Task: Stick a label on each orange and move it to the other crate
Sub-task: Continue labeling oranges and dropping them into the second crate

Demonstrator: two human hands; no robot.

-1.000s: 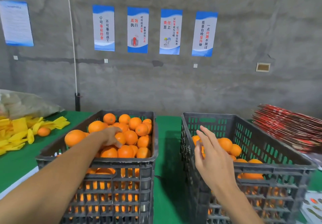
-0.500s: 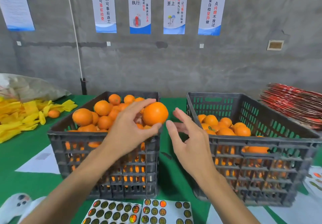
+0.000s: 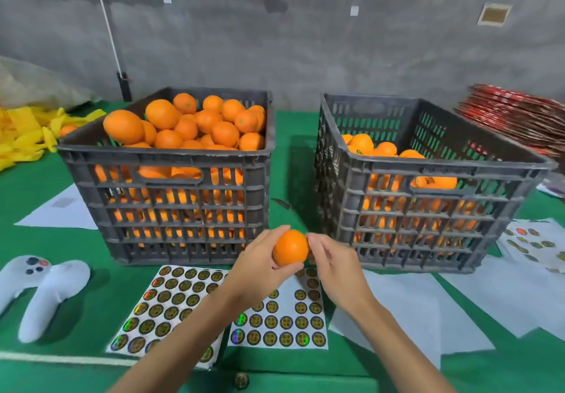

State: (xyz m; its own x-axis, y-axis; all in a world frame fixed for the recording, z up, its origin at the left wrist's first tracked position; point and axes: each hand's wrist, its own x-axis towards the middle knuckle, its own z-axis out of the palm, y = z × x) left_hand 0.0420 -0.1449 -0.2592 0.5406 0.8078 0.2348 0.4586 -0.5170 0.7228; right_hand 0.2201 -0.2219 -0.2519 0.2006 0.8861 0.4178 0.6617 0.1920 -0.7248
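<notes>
Our left hand (image 3: 260,265) cups the orange (image 3: 290,248) while our right hand (image 3: 334,265) touches its three-o'clock side with loosely bent fingers; firm, round, slick-skinned, it likely suits a wrapping hold.

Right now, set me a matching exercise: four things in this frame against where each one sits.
Things:
1. held orange
2. sticker sheets
3. full crate
4. white controllers

Places:
A. far left on the green cloth
B. behind the left hand
C. between both hands, the right hand touching it
D. flat in front of the crates

Pairs: 1-C, 2-D, 3-B, 4-A
</notes>
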